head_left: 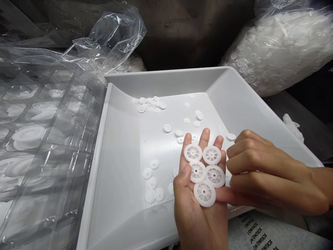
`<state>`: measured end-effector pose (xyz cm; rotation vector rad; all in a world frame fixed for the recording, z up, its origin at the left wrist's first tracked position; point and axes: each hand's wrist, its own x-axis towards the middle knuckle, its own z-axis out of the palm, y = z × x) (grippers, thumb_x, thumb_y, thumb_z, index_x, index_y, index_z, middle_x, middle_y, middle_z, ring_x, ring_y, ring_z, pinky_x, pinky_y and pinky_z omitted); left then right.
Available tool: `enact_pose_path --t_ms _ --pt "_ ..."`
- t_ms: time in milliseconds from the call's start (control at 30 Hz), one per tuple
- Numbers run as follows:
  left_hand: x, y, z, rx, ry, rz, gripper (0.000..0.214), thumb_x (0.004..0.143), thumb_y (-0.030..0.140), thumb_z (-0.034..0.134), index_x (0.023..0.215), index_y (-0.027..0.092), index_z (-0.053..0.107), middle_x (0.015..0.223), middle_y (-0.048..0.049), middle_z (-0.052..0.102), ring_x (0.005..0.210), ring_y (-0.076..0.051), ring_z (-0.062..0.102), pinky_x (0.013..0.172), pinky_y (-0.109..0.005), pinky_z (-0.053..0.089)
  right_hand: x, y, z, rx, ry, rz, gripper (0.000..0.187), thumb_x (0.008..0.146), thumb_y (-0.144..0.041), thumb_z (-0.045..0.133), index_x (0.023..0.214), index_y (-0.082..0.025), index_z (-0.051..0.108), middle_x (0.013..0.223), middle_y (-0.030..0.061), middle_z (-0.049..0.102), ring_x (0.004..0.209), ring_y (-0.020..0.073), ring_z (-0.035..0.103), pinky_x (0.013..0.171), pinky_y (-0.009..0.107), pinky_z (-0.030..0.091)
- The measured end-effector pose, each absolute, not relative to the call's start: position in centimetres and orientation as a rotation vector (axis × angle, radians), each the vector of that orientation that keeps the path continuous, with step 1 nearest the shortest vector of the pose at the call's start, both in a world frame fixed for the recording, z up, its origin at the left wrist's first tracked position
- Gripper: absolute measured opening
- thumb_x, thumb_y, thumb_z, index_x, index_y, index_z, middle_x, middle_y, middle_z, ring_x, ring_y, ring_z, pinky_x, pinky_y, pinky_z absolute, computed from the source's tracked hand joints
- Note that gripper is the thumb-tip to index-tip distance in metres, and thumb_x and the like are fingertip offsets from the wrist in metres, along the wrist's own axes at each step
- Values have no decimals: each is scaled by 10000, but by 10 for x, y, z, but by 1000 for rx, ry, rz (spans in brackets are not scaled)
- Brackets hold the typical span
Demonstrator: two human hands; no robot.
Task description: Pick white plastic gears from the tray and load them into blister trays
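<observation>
My left hand [200, 215] is palm up over the front of a white bin [125, 152]. Several white spoked plastic discs [204, 192] lie across its palm and fingers, and its thumb presses on the left edge of one. My right hand [270, 170] is just to the right, its fingers curled and its thumb reaching the edge of the lowest disc. Whatever its fingers hold, if anything, is hidden. One more white disc [231, 136] shows by the right hand's knuckles. Inside the bin, loose white discs [152, 184] are scattered at the left front, middle and back.
Clear plastic trays [56, 139] with white parts stand along the left. A crumpled clear bag [109, 38] lies behind them. A full clear bag of white discs [281, 52] rests at the back right. Printed grey sheeting [275, 231] is below the bin's front right.
</observation>
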<state>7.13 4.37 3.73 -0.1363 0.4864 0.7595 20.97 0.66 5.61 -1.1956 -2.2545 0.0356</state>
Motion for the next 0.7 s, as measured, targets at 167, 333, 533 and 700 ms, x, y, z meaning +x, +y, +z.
enact_pose_path --t_ms 167,333,533,700 --pt "73 43 39 -160 478 789 427 911 345 420 1311 237 521 1260 -74 634 1129 -232 612 958 -343 515 208 10 60 -1293 -2224 132 152 872 -204 638 779 -139 536 723 35 571 678 142 516 612 327 390" --pt "75 44 41 -147 545 846 350 903 323 437 1198 263 615 1225 -40 658 1111 -230 623 950 -349 521 209 12 63 -1351 -2129 292 226 844 -273 682 778 -146 507 766 27 547 716 123 510 644 278 422" --pt "74 43 42 -103 571 846 362 892 328 435 1198 282 622 1232 -17 654 1166 -213 587 914 -290 535 213 13 64 -1375 -2045 526 212 801 -255 724 875 -134 567 851 52 565 820 145 541 690 261 466" --pt "72 43 43 -98 585 836 386 892 338 429 1236 285 595 1252 -14 643 1203 -203 559 940 -277 514 213 13 62 -1361 -2018 613 263 793 -222 730 977 -116 575 889 53 575 838 135 542 720 261 473"
